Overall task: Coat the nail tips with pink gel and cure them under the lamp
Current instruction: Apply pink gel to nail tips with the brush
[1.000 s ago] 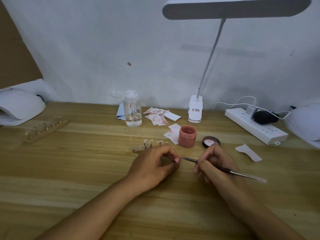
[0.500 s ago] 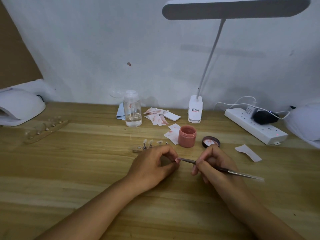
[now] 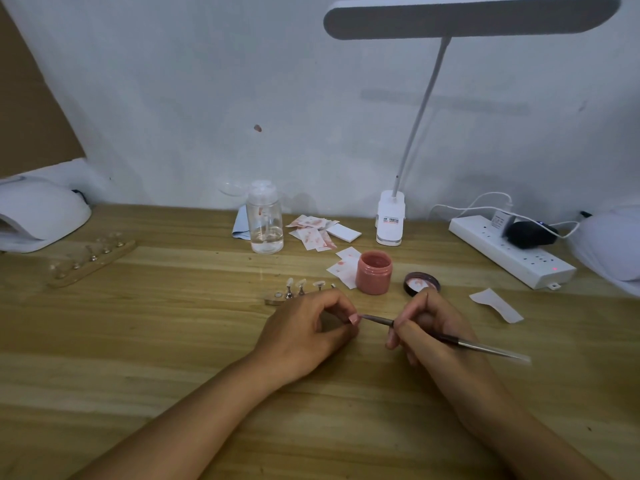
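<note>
Change over the last second is slight: the brush (image 3: 375,319), pinched pen-style in the right hand (image 3: 429,327), shifts by one short stroke. Its tip still touches the nail tip (image 3: 354,319), which the left hand (image 3: 304,330) pinches just above the table (image 3: 173,341). Judged: still coating, curing not yet begun.

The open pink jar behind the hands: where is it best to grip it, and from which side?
Probably grip the small round pink plastic jar around its side wall, from the front. It stands upright with no lid, so a grip over the mouth would touch the gel.
</note>
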Tool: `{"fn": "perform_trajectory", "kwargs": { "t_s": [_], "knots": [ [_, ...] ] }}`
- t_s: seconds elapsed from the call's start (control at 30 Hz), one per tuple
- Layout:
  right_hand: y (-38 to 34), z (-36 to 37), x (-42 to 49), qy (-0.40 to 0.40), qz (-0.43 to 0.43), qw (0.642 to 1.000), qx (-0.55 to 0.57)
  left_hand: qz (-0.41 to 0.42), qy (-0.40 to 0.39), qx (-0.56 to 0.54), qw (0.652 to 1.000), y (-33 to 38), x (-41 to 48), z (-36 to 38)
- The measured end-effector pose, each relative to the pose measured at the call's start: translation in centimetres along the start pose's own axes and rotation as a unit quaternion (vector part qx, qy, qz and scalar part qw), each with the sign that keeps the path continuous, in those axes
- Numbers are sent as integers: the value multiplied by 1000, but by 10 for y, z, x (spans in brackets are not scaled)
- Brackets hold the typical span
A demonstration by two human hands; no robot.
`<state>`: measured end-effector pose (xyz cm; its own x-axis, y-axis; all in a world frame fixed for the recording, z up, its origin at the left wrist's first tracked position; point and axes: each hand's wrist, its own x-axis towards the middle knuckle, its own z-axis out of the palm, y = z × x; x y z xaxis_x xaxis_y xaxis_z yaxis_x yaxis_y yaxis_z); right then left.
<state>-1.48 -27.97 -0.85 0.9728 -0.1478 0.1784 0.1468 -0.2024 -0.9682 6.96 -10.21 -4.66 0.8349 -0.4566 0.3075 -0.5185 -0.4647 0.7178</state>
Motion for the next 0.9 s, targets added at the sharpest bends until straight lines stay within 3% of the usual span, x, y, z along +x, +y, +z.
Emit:
{"fn": "perform_trajectory", "kwargs": {
  "t_s": [0.9],
  "knots": [
    [1, 0, 1, 10, 2, 1000, -10, -13, -1, 2, 1000, 1, -1, 0]
  ]
}}
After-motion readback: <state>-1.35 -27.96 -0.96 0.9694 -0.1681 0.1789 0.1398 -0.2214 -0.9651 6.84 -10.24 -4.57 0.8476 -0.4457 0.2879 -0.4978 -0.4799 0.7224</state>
